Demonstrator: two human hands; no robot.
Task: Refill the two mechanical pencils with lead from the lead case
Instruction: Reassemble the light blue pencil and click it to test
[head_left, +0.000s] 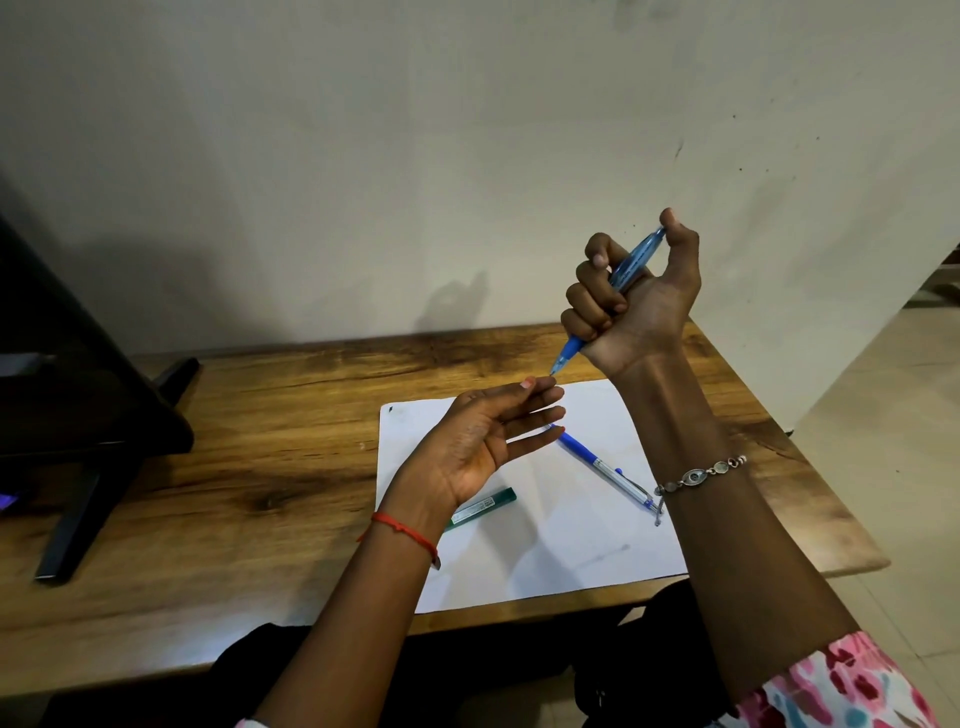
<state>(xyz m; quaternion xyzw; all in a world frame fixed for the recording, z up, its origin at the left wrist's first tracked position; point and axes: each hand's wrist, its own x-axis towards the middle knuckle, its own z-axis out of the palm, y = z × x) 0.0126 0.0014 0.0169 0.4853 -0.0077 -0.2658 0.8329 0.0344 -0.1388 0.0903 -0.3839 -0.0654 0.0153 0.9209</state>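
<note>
My right hand (631, 301) is raised above the table, fist closed around a translucent blue mechanical pencil (631, 262), thumb on its top end and tip pointing down-left. Just below that tip, my left hand (483, 441) is held palm-up with fingers together and slightly spread; whether a lead sits at the fingertips I cannot tell. A second pencil (602, 465), blue grip with clear barrel, lies on the white paper (571, 545). The green lead case (488, 504) lies on the paper, partly hidden behind my left wrist.
The paper rests on a wooden table (234, 467) against a pale wall. A dark monitor stand (88, 415) occupies the table's left side. The table's right edge drops off to a tiled floor (883, 415).
</note>
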